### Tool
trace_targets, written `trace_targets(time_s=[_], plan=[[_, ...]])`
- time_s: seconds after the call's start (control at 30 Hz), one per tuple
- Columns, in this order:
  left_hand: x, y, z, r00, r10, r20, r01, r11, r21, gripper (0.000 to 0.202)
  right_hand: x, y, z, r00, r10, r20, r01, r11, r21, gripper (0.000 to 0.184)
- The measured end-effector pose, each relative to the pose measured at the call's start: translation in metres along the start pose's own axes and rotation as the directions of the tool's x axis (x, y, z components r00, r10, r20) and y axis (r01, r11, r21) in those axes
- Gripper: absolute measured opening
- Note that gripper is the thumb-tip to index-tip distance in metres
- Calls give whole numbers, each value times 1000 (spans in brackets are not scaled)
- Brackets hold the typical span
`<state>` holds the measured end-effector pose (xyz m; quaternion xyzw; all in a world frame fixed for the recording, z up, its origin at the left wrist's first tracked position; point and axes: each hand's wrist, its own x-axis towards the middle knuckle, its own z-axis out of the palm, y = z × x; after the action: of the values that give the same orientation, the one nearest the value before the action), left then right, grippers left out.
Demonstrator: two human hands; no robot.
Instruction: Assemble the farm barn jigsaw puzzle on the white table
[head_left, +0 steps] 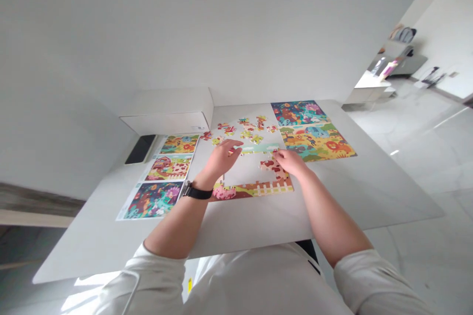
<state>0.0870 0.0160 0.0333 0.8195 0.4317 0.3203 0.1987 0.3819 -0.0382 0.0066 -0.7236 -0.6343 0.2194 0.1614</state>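
Observation:
A farm jigsaw puzzle [258, 189] lies partly assembled before me as a frame of joined pieces around a bare middle, with brown-patched cow pieces [270, 165] along its right side. My left hand [220, 156] hovers over the upper left of the frame, fingers curved and apart, holding nothing that I can see. At the upper right corner, my right hand [290, 161] pinches a small puzzle piece [275, 151] between thumb and fingers; most of that piece is hidden. Beyond the frame, several loose puzzle pieces [246, 134] lie scattered.
Two finished puzzles, a dark one [300, 113] and a yellow animal one [318, 141], lie at right. A reference sheet [169, 167] with three pictures is at left, beside a black phone [141, 149]. A white box [166, 122] stands against the wall behind the table [258, 226].

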Motion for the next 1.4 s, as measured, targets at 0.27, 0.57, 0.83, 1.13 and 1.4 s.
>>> trace_targets(time_s=[0.27,0.57,0.83,1.13,1.4], plan=[[-37,-34,7,998,-59,-27,61,993,99,31,-2,-1,1,992,-59,-107,69,993,91,28],[-45,-33,15,999,-9,42,6,998,63,28,-4,-6,14,969,-176,-175,206,964,169,29],[-46,-34,10,998,-42,39,39,996,78,28,0,-1,15,964,-105,-244,153,971,184,31],[-47,-34,10,997,-71,39,67,994,90,30,4,8,13,939,-62,-340,131,974,186,36],[-46,-35,7,996,-83,22,80,991,102,30,5,11,10,923,-96,-374,177,966,189,36]])
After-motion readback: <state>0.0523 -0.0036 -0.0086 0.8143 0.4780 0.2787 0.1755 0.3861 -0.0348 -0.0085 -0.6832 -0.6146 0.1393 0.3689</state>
